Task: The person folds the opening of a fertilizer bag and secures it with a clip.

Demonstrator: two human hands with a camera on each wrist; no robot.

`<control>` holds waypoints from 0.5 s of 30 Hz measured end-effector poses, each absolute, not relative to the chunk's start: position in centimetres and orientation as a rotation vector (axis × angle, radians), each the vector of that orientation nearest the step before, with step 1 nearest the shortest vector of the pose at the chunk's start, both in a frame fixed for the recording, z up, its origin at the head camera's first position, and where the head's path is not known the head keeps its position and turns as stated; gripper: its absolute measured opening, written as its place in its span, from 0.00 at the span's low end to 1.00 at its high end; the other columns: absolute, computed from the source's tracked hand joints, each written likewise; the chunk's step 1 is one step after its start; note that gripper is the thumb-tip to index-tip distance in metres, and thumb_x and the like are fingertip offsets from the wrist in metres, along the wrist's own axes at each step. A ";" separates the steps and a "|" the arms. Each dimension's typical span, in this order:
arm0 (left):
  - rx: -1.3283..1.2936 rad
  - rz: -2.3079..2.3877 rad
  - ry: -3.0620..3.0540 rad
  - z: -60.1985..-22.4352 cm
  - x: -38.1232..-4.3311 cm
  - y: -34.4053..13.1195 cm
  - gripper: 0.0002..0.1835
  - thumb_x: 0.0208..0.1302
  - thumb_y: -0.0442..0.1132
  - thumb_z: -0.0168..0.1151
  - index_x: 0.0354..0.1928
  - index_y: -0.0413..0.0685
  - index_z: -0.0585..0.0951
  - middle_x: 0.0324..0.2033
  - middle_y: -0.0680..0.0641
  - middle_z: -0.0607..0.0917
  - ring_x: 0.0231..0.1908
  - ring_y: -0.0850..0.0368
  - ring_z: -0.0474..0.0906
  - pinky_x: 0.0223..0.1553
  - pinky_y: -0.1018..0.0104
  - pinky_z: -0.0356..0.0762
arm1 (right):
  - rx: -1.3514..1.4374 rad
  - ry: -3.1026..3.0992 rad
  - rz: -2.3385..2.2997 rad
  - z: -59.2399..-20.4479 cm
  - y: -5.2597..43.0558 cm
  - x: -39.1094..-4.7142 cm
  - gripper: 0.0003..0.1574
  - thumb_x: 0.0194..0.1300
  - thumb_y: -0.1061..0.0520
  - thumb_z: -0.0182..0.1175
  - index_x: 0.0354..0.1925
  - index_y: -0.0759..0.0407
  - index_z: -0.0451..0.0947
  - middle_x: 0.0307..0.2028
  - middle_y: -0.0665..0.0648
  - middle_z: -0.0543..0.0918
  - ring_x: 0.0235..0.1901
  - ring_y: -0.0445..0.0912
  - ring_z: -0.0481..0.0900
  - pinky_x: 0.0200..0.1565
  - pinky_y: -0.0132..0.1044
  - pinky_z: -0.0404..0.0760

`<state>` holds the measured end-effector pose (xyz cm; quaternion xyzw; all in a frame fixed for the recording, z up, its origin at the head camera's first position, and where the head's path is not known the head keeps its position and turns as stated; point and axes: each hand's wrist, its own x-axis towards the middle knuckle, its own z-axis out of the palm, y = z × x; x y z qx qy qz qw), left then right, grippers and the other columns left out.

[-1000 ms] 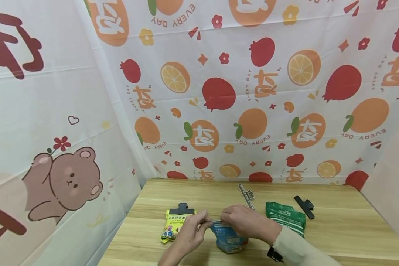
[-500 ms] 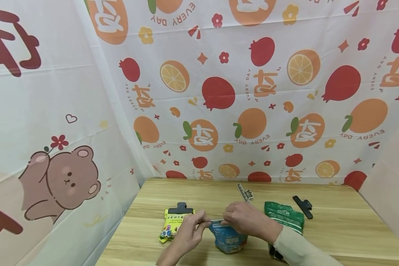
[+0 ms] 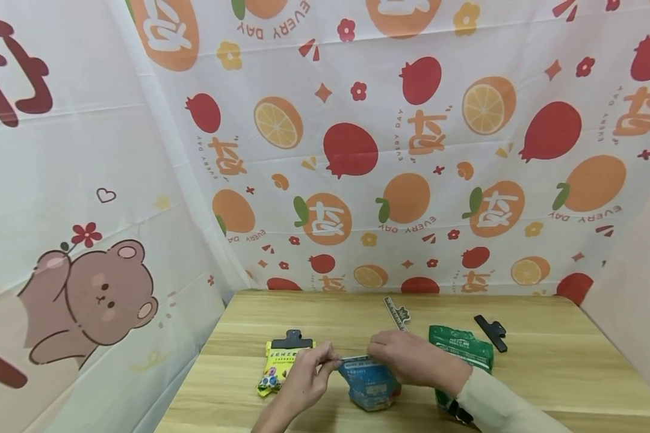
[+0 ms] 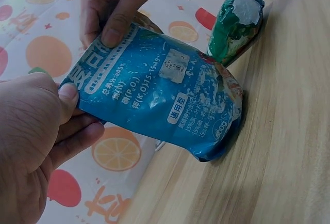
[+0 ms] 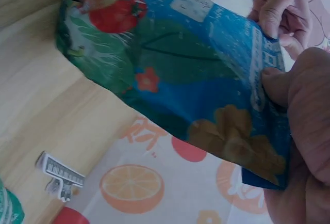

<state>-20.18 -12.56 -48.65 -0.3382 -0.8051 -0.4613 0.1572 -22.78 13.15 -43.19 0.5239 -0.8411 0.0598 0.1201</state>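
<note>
Both hands hold the top edge of a blue fertilizer bag (image 3: 372, 388), whose bottom end is at the wooden table. My left hand (image 3: 306, 379) pinches one top corner between thumb and fingers. At the other end of that edge, my right hand (image 3: 411, 359) grips the folded top, thumb on the printed face in the right wrist view. Between the hands the edge runs straight and taut. White lettering covers one side of the bag (image 4: 160, 90) in the left wrist view; a tomato and leaves decorate another part (image 5: 154, 64) in the right wrist view.
A yellow packet (image 3: 277, 367) with a black clip (image 3: 292, 340) across its top lies left. Right of the hands is a green bag (image 3: 463, 344), partly behind the right arm. A keyboard-patterned clip (image 3: 394, 313) and a black clip (image 3: 490, 333) lie farther back, before a fruit-print curtain (image 3: 352, 150).
My right hand has slid a little to the right along the bag's top, widening the gap between the hands. The head view has shifted slightly; the bag stays held.
</note>
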 end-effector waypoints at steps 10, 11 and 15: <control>-0.952 -1.289 -2.309 -48.7 -19.9 -12.6 0.06 0.70 0.35 0.62 0.32 0.49 0.79 0.30 0.51 0.91 0.30 0.64 0.86 0.29 0.75 0.78 | 1.450 -2.309 0.147 -44.1 13.7 -23.0 0.04 0.67 0.54 0.68 0.33 0.47 0.82 0.26 0.40 0.76 0.27 0.30 0.64 0.32 0.19 0.73; -0.950 -1.291 -2.312 -48.7 -19.9 -12.6 0.06 0.70 0.35 0.62 0.32 0.49 0.79 0.30 0.51 0.91 0.30 0.61 0.86 0.30 0.74 0.79 | 1.448 -2.298 0.144 -44.1 13.8 -23.1 0.05 0.67 0.53 0.67 0.32 0.47 0.81 0.25 0.40 0.75 0.27 0.30 0.63 0.31 0.18 0.72; -0.949 -1.300 -2.325 -48.7 -19.9 -12.6 0.06 0.70 0.35 0.61 0.32 0.48 0.79 0.31 0.50 0.91 0.31 0.57 0.87 0.30 0.74 0.79 | 1.441 -2.255 0.136 -44.1 13.9 -23.3 0.11 0.67 0.51 0.68 0.28 0.47 0.79 0.22 0.40 0.70 0.25 0.30 0.59 0.29 0.17 0.65</control>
